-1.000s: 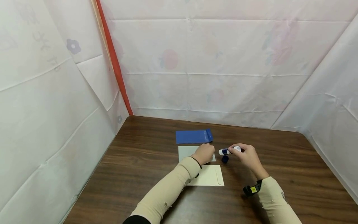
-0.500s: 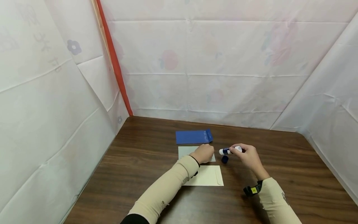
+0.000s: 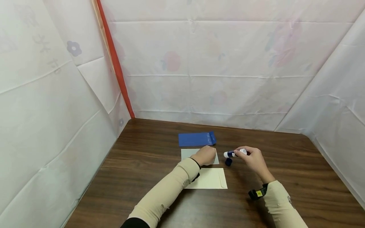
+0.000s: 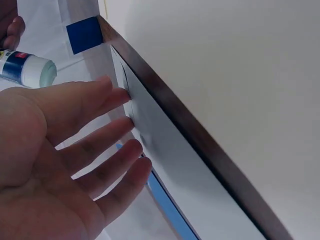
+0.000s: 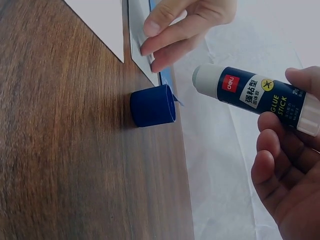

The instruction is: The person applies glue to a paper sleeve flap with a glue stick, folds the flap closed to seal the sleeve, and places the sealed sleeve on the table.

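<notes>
My right hand (image 3: 252,158) pinches an uncapped glue stick (image 5: 252,92) between thumb and fingers, holding it above the table. Its pale glue end points left, toward my other hand. Just below it, the dark blue cap (image 5: 150,106) stands on the table. My left hand (image 3: 206,155) reaches over a pale grey envelope (image 3: 186,153) lying flat. In the left wrist view its fingers (image 4: 115,127) are loosely bent, with the tips at the envelope's surface and nothing gripped. The hand hides much of the envelope's right part.
A blue envelope (image 3: 194,140) lies behind the grey one, with whitish marks near its folded right end. In front lies a cream envelope (image 3: 210,179), partly under my left forearm. White sheeting (image 3: 228,79) hangs around the wooden table (image 3: 137,164).
My left hand has slid slightly left over the grey envelope. The right hand stays in about the same place with the glue stick, and the envelopes have not visibly shifted.
</notes>
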Tool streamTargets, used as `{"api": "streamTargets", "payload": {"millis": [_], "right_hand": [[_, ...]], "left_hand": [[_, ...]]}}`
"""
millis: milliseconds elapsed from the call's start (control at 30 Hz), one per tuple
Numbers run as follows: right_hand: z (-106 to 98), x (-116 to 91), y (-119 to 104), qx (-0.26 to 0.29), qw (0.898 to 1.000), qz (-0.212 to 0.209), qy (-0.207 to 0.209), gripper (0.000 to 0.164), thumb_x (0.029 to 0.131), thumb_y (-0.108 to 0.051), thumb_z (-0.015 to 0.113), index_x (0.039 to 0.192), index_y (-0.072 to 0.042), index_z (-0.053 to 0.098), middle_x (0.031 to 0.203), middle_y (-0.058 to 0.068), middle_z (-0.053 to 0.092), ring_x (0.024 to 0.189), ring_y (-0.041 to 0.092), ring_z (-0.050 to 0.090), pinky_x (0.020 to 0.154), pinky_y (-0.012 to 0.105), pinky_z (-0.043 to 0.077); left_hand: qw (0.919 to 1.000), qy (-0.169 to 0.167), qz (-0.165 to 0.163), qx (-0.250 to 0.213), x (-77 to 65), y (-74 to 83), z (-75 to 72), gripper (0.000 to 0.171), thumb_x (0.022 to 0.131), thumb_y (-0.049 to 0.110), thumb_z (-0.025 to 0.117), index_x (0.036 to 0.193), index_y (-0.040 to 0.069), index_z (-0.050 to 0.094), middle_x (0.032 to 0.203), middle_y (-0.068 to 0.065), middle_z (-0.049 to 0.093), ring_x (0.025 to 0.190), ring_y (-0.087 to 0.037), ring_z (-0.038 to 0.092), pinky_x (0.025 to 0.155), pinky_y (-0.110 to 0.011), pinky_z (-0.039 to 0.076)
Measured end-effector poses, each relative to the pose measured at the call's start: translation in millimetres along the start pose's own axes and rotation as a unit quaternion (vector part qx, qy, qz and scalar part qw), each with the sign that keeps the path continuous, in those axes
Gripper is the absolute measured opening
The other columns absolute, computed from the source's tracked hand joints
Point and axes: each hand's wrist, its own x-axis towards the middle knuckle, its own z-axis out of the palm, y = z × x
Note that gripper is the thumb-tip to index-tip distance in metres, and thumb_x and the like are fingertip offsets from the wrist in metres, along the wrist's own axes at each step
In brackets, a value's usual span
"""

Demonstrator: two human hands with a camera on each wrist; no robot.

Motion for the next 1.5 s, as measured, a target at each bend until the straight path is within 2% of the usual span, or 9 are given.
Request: {"api": "streamTargets", "payload": {"millis": [200,567,633,700,767,833,967,1267,1500], "right_hand": [[0,1,-2,0.012,1.000,-0.007,0.001,0.028,0.092,-0.032,0.068,0.101,-0.005,0.074,0.065,0.015,0.058,0.048,0.006,0.037,0.045,0.024,0.036],[-2,0,-5,0.017,1.000,0.004,-0.002,0.031,0.091,-0.031,0.069,0.102,-0.002,0.073,0.065,0.006,0.056,0.047,0.005,0.036,0.045,0.024,0.035],[-2,0,-5,0.016,1.000,0.004,-0.002,0.031,0.092,-0.030,0.069,0.103,-0.002,0.073,0.065,0.005,0.056,0.047,0.005,0.037,0.045,0.024,0.035],[-2,0,-5,0.014,1.000,0.003,-0.002,0.030,0.092,-0.030,0.069,0.103,-0.002,0.073,0.065,0.004,0.056,0.047,0.005,0.037,0.045,0.024,0.035],[-2,1,-5,0.009,1.000,-0.002,-0.001,0.030,0.092,-0.029,0.068,0.104,-0.002,0.073,0.065,0.002,0.057,0.047,0.005,0.037,0.045,0.024,0.035],[-3,1,-5,0.008,1.000,-0.005,-0.001,0.029,0.092,-0.029,0.068,0.104,-0.002,0.074,0.064,0.002,0.056,0.046,0.004,0.036,0.045,0.024,0.034],[-3,0,-3,0.009,1.000,-0.003,0.000,0.030,0.091,-0.030,0.069,0.102,-0.003,0.074,0.062,0.004,0.055,0.045,0.003,0.035,0.045,0.024,0.034],[-1,5,-3,0.003,1.000,-0.004,0.010,0.029,0.091,-0.032,0.069,0.099,-0.005,0.074,0.067,0.013,0.059,0.049,0.006,0.037,0.046,0.024,0.035],[2,7,-4,0.005,1.000,0.007,0.004,0.030,0.091,-0.032,0.069,0.100,-0.003,0.074,0.071,0.014,0.061,0.048,0.005,0.037,0.045,0.024,0.035]], "left_hand": [[0.9993,0.008,0.005,-0.038,-2.3,-4.3,1.8,0.056,0.092,0.002,0.056,0.048,0.017,0.026,0.049,0.005,0.014,0.048,-0.007,0.008,0.049,-0.019,0.013],[0.9970,0.001,-0.002,-0.077,-4.4,-9.1,5.3,0.054,0.094,0.005,0.057,0.051,0.016,0.027,0.051,0.003,0.015,0.049,-0.008,0.008,0.050,-0.021,0.012],[0.9970,0.000,-0.001,-0.077,-4.1,-9.7,5.9,0.048,0.094,0.006,0.057,0.051,0.014,0.037,0.051,0.003,0.023,0.050,-0.009,0.015,0.051,-0.021,0.016],[0.9973,0.005,-0.002,-0.073,-3.9,-9.8,6.6,0.036,0.094,0.008,0.059,0.058,0.012,0.058,0.054,0.004,0.045,0.051,-0.006,0.033,0.052,-0.017,0.027],[0.9975,0.006,-0.004,-0.071,-3.7,-9.8,7.2,0.021,0.094,0.009,0.060,0.079,0.011,0.074,0.073,0.002,0.067,0.064,-0.006,0.056,0.061,-0.015,0.042],[0.9974,0.010,-0.007,-0.071,-3.2,-9.8,8.8,0.017,0.093,0.010,0.062,0.099,0.012,0.078,0.097,0.000,0.075,0.087,-0.011,0.069,0.076,-0.020,0.053],[0.9971,0.007,-0.009,-0.075,-2.7,-9.8,11.4,0.019,0.094,0.012,0.062,0.105,0.012,0.077,0.107,-0.003,0.075,0.097,-0.015,0.070,0.083,-0.024,0.055],[0.9953,0.010,-0.010,-0.096,-3.6,-14.4,9.1,0.019,0.095,0.014,0.060,0.104,0.012,0.077,0.104,-0.002,0.075,0.091,-0.014,0.070,0.079,-0.022,0.054],[0.9942,-0.015,-0.011,-0.106,-9.7,-17.2,6.1,0.019,0.095,0.020,0.064,0.107,0.013,0.076,0.108,-0.001,0.074,0.097,-0.015,0.069,0.085,-0.022,0.053]]}}
